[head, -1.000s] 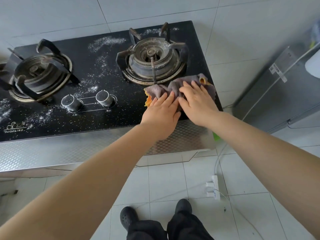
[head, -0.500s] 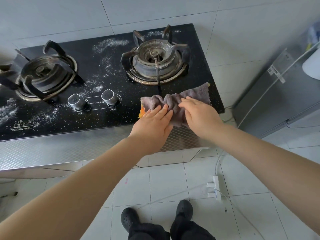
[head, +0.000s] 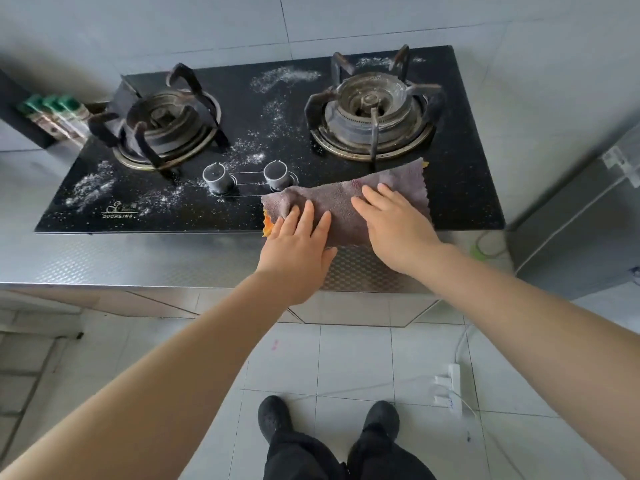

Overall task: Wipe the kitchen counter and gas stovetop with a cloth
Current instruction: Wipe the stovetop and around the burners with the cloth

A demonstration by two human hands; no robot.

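Cloth [head: 346, 199], a purple-grey one with an orange edge, is spread on the near right part of the black stovetop [head: 460, 188], just near of the right burner [head: 372, 116]. It's pressed flat by the left hand [head: 298, 251] and right hand [head: 398, 230], fingers straight and laid out. White powder [head: 273, 123] is scattered further left, around the knobs [head: 216, 176].

power strip [head: 451, 389] (floor), bottles [head: 55, 116], black shoes [head: 275, 417]
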